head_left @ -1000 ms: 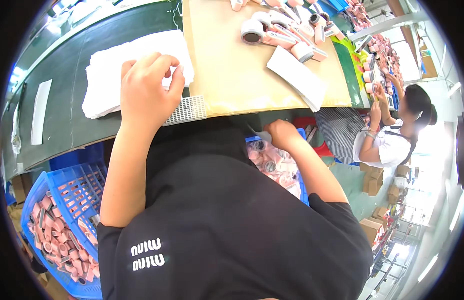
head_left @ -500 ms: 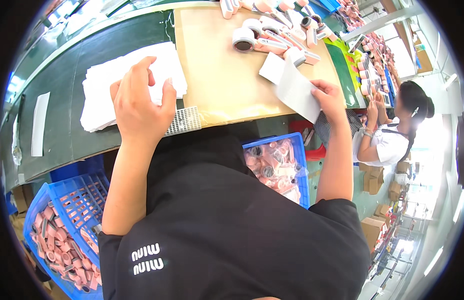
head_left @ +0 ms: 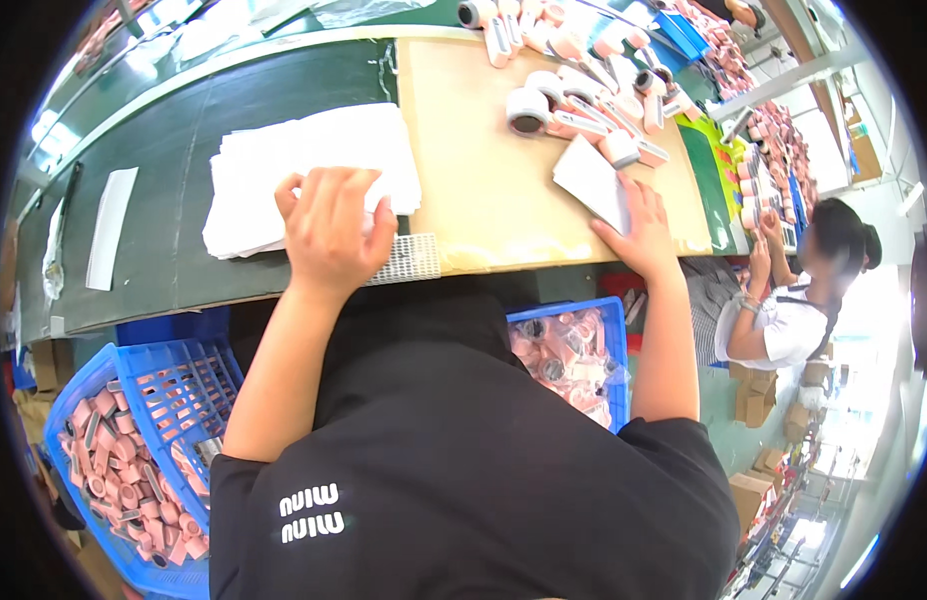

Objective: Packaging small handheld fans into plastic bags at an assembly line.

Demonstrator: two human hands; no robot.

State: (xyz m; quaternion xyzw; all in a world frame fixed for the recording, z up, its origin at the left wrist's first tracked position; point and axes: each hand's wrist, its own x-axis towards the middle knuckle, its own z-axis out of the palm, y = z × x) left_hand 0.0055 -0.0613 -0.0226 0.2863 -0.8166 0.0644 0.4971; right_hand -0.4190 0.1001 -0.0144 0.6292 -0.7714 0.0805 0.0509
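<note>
My left hand [head_left: 336, 238] hovers at or touches the near edge of a loose pile of white sheets [head_left: 314, 130] on the dark green table. Its fingers are bent and apart from the thumb, and nothing shows between them. On the brown board, my right hand [head_left: 642, 230] lies at the right end of a small white stack of sheets [head_left: 590, 178], fingers stretched out, thumb along the near side. Just beyond that stack lie several pink-and-white handheld devices with round heads [head_left: 530, 110].
A perforated white strip [head_left: 409, 260] sits at the table's near edge. Blue crates of pink parts [head_left: 134, 365] and bagged devices [head_left: 618, 345] stand below. A narrow white strip [head_left: 112, 230] lies at the far left. A co-worker [head_left: 794, 310] works at the right.
The right hand has put down the sheet it held onto the small stack and its fingers now lie against it. The left hand has lowered toward the near edge of the pile.
</note>
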